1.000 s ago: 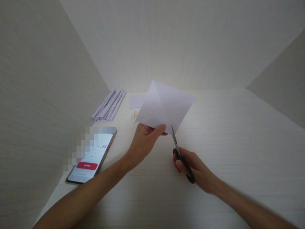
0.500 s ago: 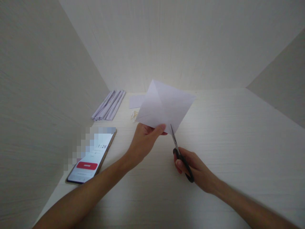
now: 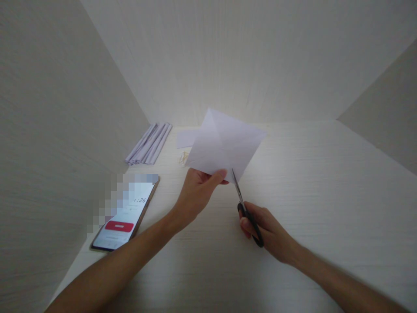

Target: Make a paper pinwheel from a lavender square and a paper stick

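Both hands (image 3: 198,191) raised (fingers pinched), forearms converging.

One readable number, on the phone screen

The phone (image 3: 125,215) lying on the table (image 3: 293,182) shows the digits "1:26" near the middle of its lit screen. Below them sits a red button whose label is too small to read. The upper part of the screen is pixelated. The sheets of paper bear no print.

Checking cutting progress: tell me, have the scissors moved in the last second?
Yes. The scissors in the right hand have crept up and slightly left toward the paper, judged against the unmoved phone.
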A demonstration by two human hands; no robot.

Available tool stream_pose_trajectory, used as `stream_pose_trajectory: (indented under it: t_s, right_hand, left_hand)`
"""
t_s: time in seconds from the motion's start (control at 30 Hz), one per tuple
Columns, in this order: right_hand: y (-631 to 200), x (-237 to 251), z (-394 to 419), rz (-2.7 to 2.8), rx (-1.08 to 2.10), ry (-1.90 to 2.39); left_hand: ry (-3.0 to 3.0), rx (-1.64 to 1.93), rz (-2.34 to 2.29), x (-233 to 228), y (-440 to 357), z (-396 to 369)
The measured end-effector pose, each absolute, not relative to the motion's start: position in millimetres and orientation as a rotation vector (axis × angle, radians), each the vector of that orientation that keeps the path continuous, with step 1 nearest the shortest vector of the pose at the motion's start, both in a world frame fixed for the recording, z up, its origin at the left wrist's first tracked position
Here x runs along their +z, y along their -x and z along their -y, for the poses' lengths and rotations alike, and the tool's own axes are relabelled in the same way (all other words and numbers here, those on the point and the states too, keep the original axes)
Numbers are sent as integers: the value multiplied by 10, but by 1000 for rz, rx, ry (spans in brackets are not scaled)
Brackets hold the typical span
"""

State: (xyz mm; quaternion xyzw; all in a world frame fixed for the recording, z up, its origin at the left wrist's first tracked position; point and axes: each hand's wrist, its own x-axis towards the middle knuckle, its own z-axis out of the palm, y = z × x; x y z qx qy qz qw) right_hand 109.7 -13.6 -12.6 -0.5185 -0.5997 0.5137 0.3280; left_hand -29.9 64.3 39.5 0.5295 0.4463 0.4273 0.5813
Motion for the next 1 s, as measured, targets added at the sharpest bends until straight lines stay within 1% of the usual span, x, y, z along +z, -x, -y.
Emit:
stream_pose_trajectory:
  t_s: [1.0]
  right_hand:
    - [-1118, -185, 131, 1636, 1260, 1446]
  left_hand:
    - [-1250, 1020, -1008, 374, 303, -657]
